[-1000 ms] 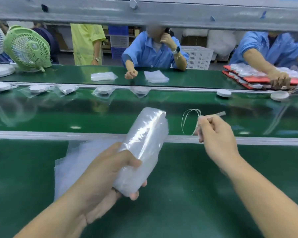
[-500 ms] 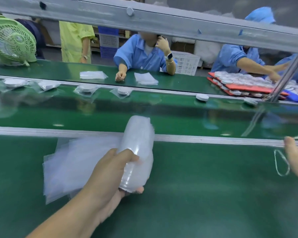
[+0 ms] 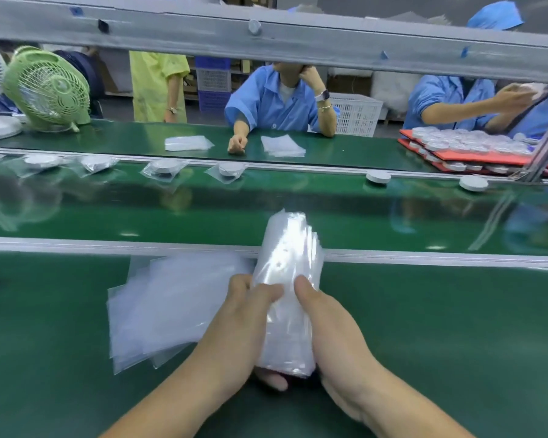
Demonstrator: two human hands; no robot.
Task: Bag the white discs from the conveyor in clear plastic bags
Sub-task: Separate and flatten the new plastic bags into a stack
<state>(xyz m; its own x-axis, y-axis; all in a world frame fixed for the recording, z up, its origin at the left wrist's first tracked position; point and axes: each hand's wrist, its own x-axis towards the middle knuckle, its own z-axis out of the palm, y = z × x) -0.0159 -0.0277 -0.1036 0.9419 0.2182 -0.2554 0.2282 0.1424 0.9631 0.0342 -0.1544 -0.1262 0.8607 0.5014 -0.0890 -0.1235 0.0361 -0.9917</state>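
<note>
Close to the camera, over the green worktable [image 3: 424,343], the left hand [image 3: 234,320] and right hand [image 3: 336,336] both grip a rolled bundle of clear bags [image 3: 287,270]. The thumbs press side by side on top, the left fingers curl beneath, and the right fingers are hidden. A fanned stack of flat bags [image 3: 171,305] lies just left of it. Beyond the rail, on the conveyor [image 3: 329,216], a white disc [image 3: 378,177] and a second white disc [image 3: 473,183] sit along the far edge at right. Bagged discs [image 3: 165,168] lie in a row to their left.
</note>
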